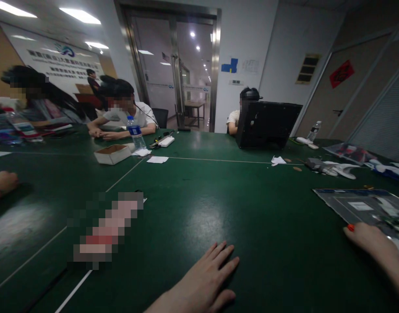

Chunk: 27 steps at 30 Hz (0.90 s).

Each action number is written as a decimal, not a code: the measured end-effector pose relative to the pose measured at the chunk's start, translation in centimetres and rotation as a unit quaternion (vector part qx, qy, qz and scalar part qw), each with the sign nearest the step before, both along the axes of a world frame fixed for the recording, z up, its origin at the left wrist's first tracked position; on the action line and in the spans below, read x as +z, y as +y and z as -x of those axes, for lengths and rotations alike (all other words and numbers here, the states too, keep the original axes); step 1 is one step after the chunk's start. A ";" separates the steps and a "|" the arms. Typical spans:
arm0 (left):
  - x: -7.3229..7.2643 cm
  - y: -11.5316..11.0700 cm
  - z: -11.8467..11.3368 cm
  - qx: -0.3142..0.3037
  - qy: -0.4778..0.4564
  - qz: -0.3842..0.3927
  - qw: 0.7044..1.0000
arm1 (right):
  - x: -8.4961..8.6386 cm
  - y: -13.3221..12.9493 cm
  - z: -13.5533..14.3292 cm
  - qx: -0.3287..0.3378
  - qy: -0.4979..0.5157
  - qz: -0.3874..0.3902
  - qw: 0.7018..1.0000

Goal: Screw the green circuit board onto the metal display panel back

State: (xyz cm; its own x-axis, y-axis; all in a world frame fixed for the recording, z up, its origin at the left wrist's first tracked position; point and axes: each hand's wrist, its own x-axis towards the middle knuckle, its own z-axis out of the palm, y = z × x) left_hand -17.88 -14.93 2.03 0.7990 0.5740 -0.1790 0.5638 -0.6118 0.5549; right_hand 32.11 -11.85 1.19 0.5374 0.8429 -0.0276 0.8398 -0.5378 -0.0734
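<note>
My left hand lies flat on the green table, palm down, fingers spread and holding nothing. At the right edge, my right hand is closed, slightly blurred. From its thumb side shows a small orange-red object; its kind I cannot make out. Just beyond that hand lies a flat grey panel, with a white label and a green circuit board on it. The hand covers part of the panel's near side, and the frame cuts off its right end.
A blurred-out pinkish item lies left of centre. Further back are an open box, a water bottle, a black monitor and white gloves. Several people sit around; another person's hand rests at left.
</note>
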 end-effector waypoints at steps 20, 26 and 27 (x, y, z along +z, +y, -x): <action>2.3 3.1 -0.2 0.087 -0.018 -0.113 0.990 | 1.3 -5.4 34.1 0.335 0.097 0.050 0.936; 2.8 5.6 -0.8 0.088 -0.036 -0.120 0.988 | 3.0 -6.2 42.2 0.416 0.129 0.158 0.887; 2.5 5.9 -0.9 0.085 -0.041 -0.120 0.988 | 3.1 -6.3 43.2 0.429 0.117 0.146 0.883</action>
